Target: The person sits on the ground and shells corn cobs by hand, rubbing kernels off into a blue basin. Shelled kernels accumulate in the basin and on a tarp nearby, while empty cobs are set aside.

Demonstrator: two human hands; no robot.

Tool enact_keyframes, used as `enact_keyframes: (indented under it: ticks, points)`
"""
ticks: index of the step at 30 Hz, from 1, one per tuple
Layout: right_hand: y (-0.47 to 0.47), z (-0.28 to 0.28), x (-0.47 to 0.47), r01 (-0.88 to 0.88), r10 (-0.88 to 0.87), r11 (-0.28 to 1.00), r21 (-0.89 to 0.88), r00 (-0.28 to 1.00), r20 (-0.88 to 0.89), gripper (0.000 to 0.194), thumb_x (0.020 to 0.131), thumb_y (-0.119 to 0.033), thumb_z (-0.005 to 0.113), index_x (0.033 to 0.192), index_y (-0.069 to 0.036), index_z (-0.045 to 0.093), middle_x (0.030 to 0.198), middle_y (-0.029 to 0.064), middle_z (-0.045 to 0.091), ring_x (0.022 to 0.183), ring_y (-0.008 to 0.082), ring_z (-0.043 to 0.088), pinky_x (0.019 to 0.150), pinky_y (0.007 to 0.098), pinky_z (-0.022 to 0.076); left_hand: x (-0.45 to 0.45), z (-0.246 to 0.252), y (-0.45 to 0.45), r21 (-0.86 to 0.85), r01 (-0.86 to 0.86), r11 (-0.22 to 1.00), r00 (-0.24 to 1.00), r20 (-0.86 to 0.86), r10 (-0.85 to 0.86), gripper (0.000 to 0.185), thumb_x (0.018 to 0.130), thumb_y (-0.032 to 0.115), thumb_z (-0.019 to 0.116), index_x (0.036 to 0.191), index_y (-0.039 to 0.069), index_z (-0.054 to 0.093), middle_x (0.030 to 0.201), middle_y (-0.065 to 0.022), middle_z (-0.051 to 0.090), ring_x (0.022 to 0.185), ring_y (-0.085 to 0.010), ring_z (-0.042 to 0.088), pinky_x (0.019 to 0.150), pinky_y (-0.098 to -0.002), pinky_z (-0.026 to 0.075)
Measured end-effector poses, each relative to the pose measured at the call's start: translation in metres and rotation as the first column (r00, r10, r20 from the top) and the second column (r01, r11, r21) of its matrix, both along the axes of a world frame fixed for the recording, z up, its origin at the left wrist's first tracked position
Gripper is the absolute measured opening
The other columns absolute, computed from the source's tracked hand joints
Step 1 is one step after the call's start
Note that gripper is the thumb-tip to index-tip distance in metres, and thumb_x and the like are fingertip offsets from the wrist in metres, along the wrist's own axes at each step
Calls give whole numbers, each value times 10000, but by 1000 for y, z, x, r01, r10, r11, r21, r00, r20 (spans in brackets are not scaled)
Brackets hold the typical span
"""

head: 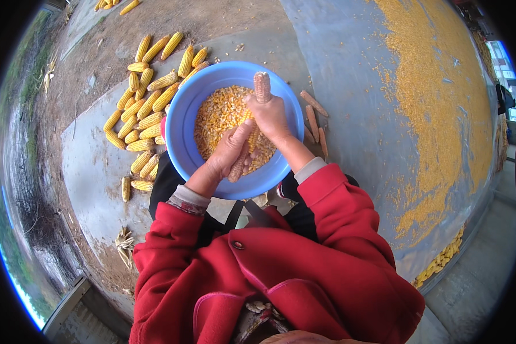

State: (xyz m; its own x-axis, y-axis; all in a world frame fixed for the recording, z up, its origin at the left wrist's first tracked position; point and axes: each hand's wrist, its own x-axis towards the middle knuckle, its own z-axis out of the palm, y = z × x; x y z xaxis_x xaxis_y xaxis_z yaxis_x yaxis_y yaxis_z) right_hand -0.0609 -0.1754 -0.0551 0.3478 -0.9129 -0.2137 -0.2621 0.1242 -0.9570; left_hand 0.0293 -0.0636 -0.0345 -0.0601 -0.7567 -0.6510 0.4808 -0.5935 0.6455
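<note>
A blue plastic basin (178,142) sits between my knees, partly filled with loose corn kernels (217,112). Over it, my left hand (228,148) grips a partly shelled corn ear (237,169); its lower end is bare, and yellow kernels show higher up between the hands. My right hand (267,115) is closed around a bare corncob (262,86), which sticks up past the thumb side of the fist. Both hands press close together, and the right fist hides where cob and ear meet.
Many unshelled corn ears (146,107) lie left of the basin on the concrete. Several bare cobs (312,122) lie to its right. Farther right, corn kernels (438,129) are spread over a grey sheet (357,107). A dry husk (124,246) lies at lower left.
</note>
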Motion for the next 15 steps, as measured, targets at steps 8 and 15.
enact_keyframes:
  ticks: [8,15]
  points:
    - [-5,-3,-3,-131,7,902,410,957,289,227,848,-223,654,884,1,675,846,59,661,767,140,614,733,274,492,2,7,-2,42,-53,998,910,-410,65,556,907,614,404,973,67,478,615,-71,507,395,-114,448,324,-236,383]
    - [-17,7,-10,-237,34,871,430,903,429,251,856,-236,667,951,-4,658,960,91,648,876,149,605,825,293,465,3,-5,-4,1,22,1000,998,57,-22,514,925,577,402,960,73,495,612,-63,520,410,-120,464,339,-239,393]
